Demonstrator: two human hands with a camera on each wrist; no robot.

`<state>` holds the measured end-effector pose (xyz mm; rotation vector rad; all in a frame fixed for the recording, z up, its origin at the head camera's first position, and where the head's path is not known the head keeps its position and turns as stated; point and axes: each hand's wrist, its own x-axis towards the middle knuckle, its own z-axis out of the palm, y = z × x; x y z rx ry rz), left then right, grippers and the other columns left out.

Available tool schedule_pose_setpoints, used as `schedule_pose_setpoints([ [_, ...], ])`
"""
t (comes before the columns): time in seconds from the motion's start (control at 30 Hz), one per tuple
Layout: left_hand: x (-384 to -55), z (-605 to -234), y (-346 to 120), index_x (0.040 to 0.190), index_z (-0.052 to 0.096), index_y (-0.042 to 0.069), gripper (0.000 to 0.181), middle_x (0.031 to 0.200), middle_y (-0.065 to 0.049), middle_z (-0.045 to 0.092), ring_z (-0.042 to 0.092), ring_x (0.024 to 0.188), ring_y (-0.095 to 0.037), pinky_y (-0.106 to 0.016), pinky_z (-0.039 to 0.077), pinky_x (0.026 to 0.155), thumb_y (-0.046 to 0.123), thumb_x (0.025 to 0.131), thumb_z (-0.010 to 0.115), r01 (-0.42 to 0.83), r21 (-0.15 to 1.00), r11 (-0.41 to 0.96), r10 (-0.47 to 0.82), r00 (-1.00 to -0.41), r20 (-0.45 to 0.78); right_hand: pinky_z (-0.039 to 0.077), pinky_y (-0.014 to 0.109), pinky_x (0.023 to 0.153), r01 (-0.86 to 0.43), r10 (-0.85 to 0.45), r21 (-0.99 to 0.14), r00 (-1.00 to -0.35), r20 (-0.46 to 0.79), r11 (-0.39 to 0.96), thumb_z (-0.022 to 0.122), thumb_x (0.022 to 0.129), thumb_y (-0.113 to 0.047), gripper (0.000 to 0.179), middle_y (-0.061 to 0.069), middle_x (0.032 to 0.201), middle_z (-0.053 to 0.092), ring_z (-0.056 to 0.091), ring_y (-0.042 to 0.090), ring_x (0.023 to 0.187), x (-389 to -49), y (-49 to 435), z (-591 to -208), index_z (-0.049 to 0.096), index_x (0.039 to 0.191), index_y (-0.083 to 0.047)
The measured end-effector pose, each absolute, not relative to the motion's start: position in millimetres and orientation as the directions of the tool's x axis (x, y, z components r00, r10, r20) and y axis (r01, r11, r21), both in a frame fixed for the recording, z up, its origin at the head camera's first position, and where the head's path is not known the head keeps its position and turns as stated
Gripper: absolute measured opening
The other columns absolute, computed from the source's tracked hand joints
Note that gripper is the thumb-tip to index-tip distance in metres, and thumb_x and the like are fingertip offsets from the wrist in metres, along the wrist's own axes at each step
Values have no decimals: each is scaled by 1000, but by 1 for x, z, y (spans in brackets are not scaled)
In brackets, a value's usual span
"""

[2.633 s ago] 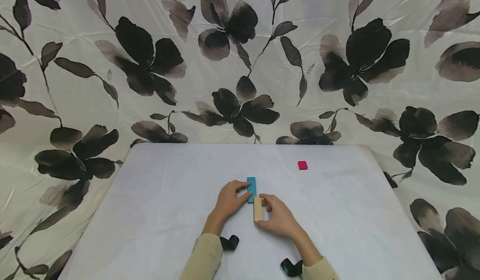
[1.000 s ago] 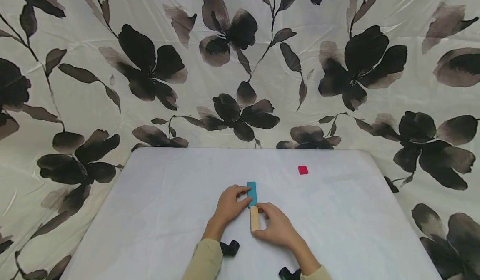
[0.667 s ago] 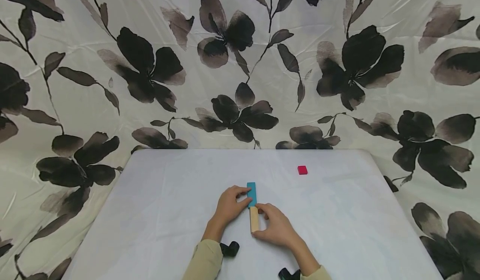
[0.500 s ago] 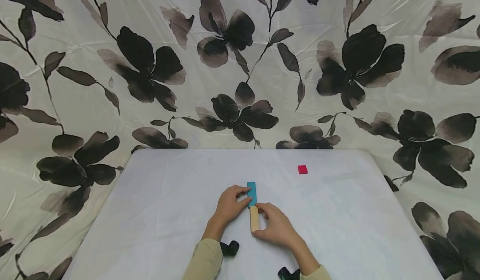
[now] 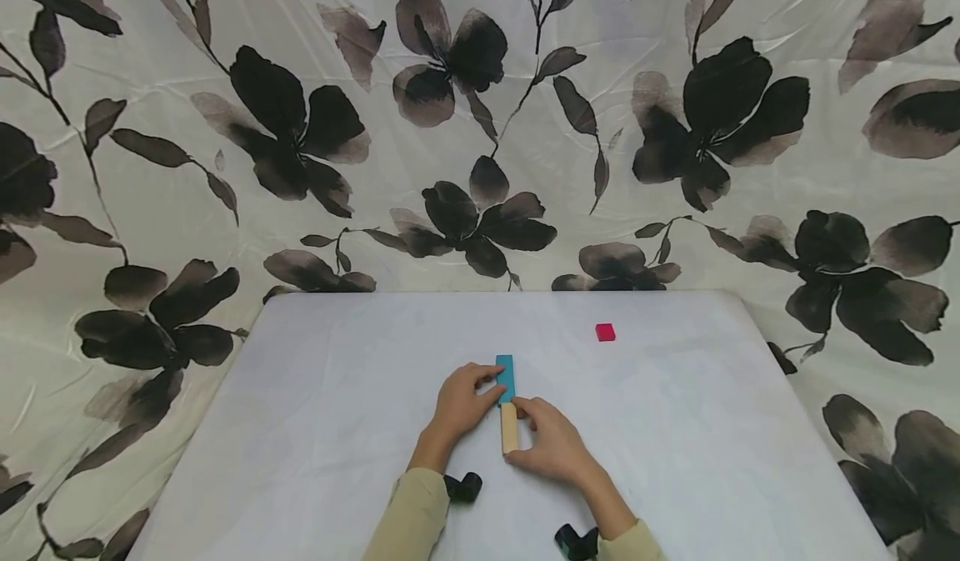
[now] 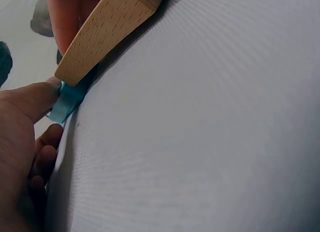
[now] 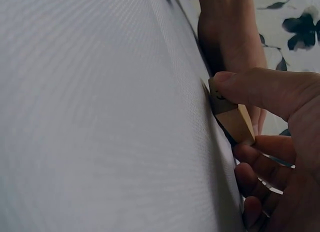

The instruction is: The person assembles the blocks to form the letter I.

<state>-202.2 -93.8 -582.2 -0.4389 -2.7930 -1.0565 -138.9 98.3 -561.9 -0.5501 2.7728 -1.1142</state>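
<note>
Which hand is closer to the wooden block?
Right. The right hand pinches the wooden block; the left hand is ahead and left of it, holding the blue block.

Smooth, grained wooden block (image 6: 105, 34); matt, woven cloth (image 6: 200, 117).

One blue block (image 5: 509, 378), one wooden block (image 5: 509, 428) and one red block (image 5: 605, 333): three blocks. One left grip (image 5: 459, 400) and one right grip (image 5: 555, 443) (bare hands, so two). Two sleeves (image 5: 411, 515), two black gadgets (image 5: 467, 488), one bench (image 5: 360, 378), one floral cloth (image 5: 480, 127).
</note>
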Motion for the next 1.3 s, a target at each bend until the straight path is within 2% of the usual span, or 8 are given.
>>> schedule_pose_setpoints([
  [0.33, -204, -582, -93, 122, 69, 21, 36, 93, 7, 62, 52, 80, -10, -30, 45, 71, 36, 89, 71, 319, 635, 703, 234, -948, 217, 43, 29, 70, -297, -366, -696, -929, 52, 654, 87, 70, -33, 83, -5, 104, 56, 49, 12, 85, -142, 97, -566, 50, 138, -3],
  [0.83, -201, -589, -96, 124, 68, 22, 39, 91, 8, 59, 47, 76, -9, -28, 42, 69, 39, 89, 71, 320, 622, 715, 243, -947, 208, 42, 30, 70, -262, -357, -746, -933, 34, 613, 88, 69, -34, 85, -5, 106, 55, 48, 13, 86, -139, 97, -572, 49, 138, -5],
  [1.3, -203, -588, -94, 125, 67, 23, 40, 93, 8, 59, 48, 77, -9, -29, 43, 70, 40, 90, 69, 333, 618, 712, 245, -943, 226, 43, 31, 73, -246, -332, -768, -942, 45, 591, 89, 69, -32, 86, -4, 108, 57, 49, 14, 88, -140, 97, -569, 47, 139, -4],
])
